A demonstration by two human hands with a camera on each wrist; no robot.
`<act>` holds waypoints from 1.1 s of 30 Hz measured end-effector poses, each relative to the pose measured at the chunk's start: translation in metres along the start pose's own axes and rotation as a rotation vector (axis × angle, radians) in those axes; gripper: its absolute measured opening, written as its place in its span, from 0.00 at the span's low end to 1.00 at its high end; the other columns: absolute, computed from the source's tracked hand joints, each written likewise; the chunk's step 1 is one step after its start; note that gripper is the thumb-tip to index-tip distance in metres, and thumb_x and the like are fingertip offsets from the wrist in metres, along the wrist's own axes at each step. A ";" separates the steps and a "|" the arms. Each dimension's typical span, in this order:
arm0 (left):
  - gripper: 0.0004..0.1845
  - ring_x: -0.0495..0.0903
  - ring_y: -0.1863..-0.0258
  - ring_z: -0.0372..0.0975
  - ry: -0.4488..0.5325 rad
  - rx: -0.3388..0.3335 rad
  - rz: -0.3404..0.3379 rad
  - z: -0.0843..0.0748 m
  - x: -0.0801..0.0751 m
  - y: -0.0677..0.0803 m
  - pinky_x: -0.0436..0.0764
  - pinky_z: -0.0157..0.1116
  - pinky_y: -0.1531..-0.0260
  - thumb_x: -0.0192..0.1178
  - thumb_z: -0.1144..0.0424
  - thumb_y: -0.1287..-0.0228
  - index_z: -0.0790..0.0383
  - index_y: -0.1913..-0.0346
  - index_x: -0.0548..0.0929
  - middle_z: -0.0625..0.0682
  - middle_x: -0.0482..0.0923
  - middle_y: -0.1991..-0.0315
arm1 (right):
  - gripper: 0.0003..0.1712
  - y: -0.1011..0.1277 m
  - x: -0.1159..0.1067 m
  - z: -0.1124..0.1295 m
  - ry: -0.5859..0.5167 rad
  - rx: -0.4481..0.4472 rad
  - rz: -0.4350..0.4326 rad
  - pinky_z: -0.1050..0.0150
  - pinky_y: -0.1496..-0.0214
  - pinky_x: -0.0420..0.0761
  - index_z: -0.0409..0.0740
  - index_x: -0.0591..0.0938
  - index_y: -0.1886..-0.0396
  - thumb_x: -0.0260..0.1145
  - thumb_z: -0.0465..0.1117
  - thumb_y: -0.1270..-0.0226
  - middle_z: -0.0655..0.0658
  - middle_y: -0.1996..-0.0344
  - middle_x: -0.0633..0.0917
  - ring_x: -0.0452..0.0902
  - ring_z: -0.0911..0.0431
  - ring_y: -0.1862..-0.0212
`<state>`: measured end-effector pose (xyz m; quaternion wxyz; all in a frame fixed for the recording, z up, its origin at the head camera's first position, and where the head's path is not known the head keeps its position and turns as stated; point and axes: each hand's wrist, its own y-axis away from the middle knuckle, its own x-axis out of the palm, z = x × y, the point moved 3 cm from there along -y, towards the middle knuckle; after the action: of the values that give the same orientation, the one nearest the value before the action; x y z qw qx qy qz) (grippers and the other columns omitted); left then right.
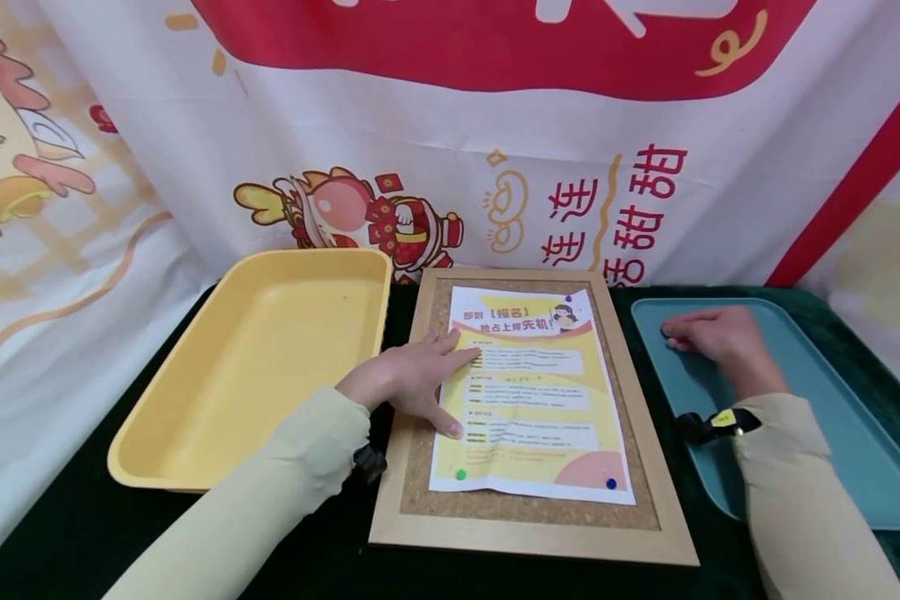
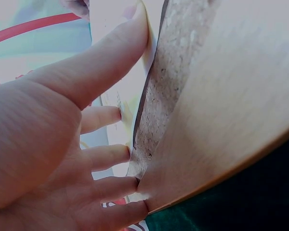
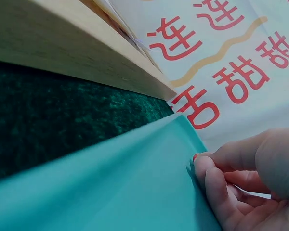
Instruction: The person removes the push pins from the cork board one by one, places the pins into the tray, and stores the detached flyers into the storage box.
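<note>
A yellow poster (image 1: 532,392) lies pinned on a wood-framed cork board (image 1: 525,533). My left hand (image 1: 420,379) lies flat on the poster's left edge with its fingers spread and its thumb low on the paper. Close up in the left wrist view, the left hand's fingertips (image 2: 123,156) press where the poster (image 2: 118,96) meets the cork (image 2: 168,86). My right hand (image 1: 712,337) rests in the teal tray (image 1: 832,417) to the right. In the right wrist view the right hand (image 3: 241,178) has curled fingers that pinch a tiny red thing (image 3: 195,156), seemingly a pin, against the teal tray (image 3: 111,192).
A yellow tray (image 1: 270,367) stands left of the board on dark green cloth (image 1: 60,533). Purple (image 1: 568,297), green (image 1: 461,474) and blue (image 1: 611,482) pins hold three of the poster's corners. A printed banner (image 1: 495,125) hangs close behind.
</note>
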<state>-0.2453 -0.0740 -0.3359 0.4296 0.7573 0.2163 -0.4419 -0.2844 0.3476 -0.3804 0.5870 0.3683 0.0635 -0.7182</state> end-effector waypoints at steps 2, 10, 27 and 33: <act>0.60 0.36 0.12 0.58 -0.004 0.001 0.000 0.000 0.000 0.000 0.52 0.60 0.17 0.75 0.35 0.41 0.45 0.12 0.51 0.55 0.35 0.11 | 0.27 0.001 0.001 0.001 0.004 -0.006 -0.006 0.69 0.59 0.84 0.37 0.81 0.30 0.64 0.50 0.18 0.62 0.72 0.88 0.87 0.63 0.65; 0.61 0.37 0.12 0.59 0.000 0.008 -0.001 0.000 0.000 0.000 0.52 0.60 0.17 0.75 0.35 0.41 0.45 0.12 0.51 0.56 0.35 0.11 | 0.26 0.002 0.002 0.005 0.023 -0.010 -0.030 0.69 0.60 0.83 0.36 0.82 0.32 0.65 0.48 0.19 0.60 0.71 0.89 0.85 0.62 0.65; 0.61 0.37 0.12 0.59 -0.011 0.005 0.006 -0.002 -0.001 0.003 0.52 0.60 0.17 0.75 0.35 0.41 0.45 0.12 0.51 0.56 0.35 0.11 | 0.33 0.006 -0.003 0.008 -0.142 -0.100 -0.093 0.71 0.55 0.84 0.43 0.80 0.28 0.62 0.60 0.20 0.61 0.64 0.87 0.82 0.56 0.53; 0.61 0.38 0.12 0.60 -0.013 0.009 0.004 -0.001 -0.001 0.001 0.52 0.60 0.17 0.74 0.35 0.40 0.47 0.12 0.51 0.57 0.35 0.11 | 0.36 0.013 -0.003 0.018 -0.132 -0.112 -0.092 0.69 0.48 0.83 0.45 0.78 0.26 0.62 0.63 0.21 0.53 0.50 0.86 0.81 0.55 0.48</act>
<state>-0.2445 -0.0740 -0.3347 0.4284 0.7568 0.2098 -0.4470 -0.2811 0.3367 -0.3614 0.5757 0.2834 0.0814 -0.7626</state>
